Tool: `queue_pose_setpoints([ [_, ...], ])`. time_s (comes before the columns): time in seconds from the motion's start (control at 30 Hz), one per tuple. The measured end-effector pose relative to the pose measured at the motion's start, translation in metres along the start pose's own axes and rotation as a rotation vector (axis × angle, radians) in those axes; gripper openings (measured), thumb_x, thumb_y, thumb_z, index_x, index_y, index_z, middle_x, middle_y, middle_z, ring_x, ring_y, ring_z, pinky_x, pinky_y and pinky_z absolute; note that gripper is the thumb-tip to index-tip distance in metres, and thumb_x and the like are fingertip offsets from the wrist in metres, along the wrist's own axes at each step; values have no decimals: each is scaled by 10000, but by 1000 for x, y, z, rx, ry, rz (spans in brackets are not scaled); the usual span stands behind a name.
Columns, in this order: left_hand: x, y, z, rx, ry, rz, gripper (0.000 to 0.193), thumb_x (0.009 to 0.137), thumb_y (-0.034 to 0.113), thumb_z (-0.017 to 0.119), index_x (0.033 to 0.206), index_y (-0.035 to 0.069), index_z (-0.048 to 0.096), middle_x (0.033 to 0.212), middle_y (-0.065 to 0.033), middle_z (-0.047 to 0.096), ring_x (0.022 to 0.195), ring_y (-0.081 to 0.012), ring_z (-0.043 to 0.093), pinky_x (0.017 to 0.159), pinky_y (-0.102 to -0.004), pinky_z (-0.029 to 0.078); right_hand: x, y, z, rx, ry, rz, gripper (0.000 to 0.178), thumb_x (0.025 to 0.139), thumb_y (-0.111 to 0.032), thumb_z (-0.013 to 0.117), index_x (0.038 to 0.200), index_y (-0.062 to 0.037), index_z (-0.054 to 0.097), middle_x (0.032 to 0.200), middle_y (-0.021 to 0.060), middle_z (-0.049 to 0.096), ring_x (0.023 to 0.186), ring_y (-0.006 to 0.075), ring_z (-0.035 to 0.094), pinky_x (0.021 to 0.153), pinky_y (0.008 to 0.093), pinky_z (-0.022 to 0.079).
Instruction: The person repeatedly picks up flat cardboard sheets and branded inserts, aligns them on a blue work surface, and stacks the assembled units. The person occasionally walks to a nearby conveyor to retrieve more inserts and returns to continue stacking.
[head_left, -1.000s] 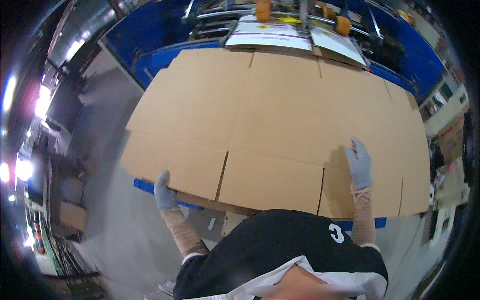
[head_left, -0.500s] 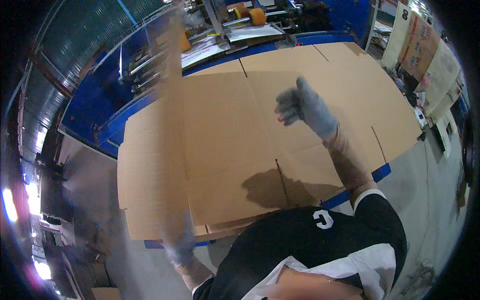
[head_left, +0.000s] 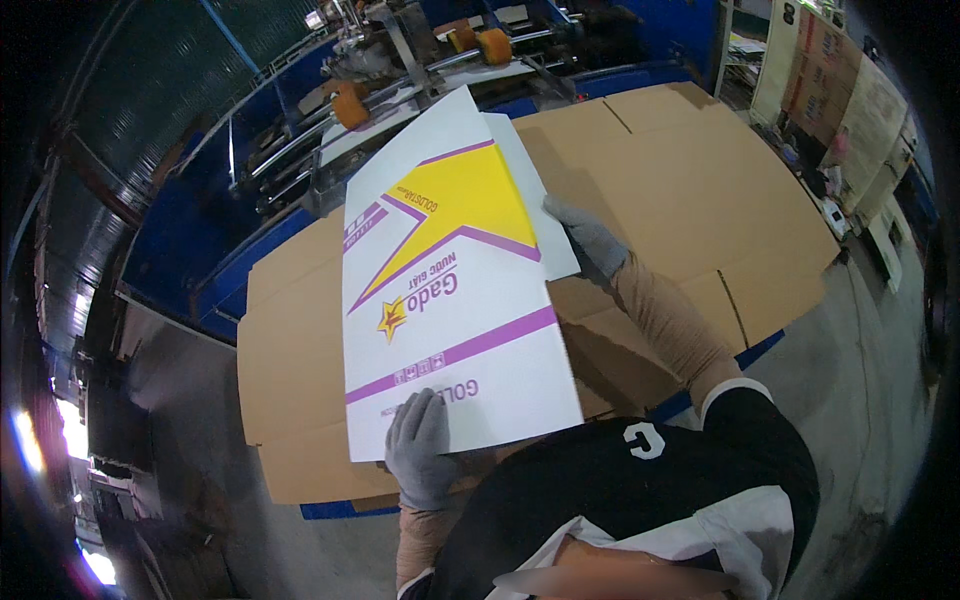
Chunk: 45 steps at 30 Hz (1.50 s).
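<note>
A white cardboard carton blank (head_left: pixel 500 370) with purple and yellow print lies slanted across the middle, raised at least partly off the brown sheets below. Its near edge is in my left hand (head_left: pixel 420 455), with gloved fingers closed over the printed face and the thumb hidden underneath. On the far right side my right hand (head_left: pixel 592 238), also in a grey glove, closes on the edge of a white panel that shows behind the printed one. Under it all are large flat brown cardboard sheets (head_left: pixel 660 170) with slots cut into their edges.
Beyond the cardboard stands a blue machine (head_left: pixel 185 220) with metal rods and orange rollers (head_left: pixel 494 46). A pale cabinet (head_left: pixel 850 130) with brown cardboard on it is at the far right. Blue supports (head_left: pixel 340 510) show under the near edge of the sheets.
The cardboard in my left hand, a blurred upright edge before, now shows its printed white face. My right hand, empty with fingers apart before, has closed on its right panel.
</note>
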<state>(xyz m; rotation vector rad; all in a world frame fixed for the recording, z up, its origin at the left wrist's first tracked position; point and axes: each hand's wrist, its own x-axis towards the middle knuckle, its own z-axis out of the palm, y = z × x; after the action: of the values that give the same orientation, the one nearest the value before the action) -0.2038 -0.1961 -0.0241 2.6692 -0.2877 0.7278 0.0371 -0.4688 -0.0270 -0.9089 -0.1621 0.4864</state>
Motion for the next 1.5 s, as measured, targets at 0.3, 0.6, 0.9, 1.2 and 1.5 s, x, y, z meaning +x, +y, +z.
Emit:
queue_pose_setpoints([
  [0.3,19,-90,-78,57,654,-270,142,817,57,712,932,-25,699,923,-118,709,784,-171,651,706,-316,520,-256,6,-222,-2360,1480,219,322,886,-202,559,1176,-65,595,1156,108,626,1120,292,550,902,418,470],
  [0.6,3,-142,-75,156,628,-196,206,809,45,721,993,-34,676,1003,-123,698,851,-206,660,743,-321,520,-325,39,-212,175,1190,-708,461,966,-339,494,1258,17,525,1219,167,588,1099,293,571,957,382,439],
  [0.9,12,-111,-34,-20,209,-279,360,822,14,609,1181,-17,614,1227,-181,603,1148,-285,580,977,-379,457,-190,0,-63,-1490,929,-756,408,873,-128,545,1240,49,529,1200,164,607,1110,292,585,924,364,478],
  [1.2,15,-56,59,-28,-68,317,457,746,-35,504,1180,75,599,1290,-132,559,1202,-298,530,1072,-480,355,-145,9,-86,-1913,237,-956,463,852,-297,557,1238,-44,576,1270,161,577,1151,346,563,974,418,455],
  [1.5,2,-75,74,35,-333,302,442,750,-21,508,1167,88,609,1275,-123,573,1207,-297,526,1073,-493,341,-136,41,-85,-2194,-141,-781,457,767,-230,582,1212,-126,570,1253,103,556,1142,293,553,998,448,438],
])
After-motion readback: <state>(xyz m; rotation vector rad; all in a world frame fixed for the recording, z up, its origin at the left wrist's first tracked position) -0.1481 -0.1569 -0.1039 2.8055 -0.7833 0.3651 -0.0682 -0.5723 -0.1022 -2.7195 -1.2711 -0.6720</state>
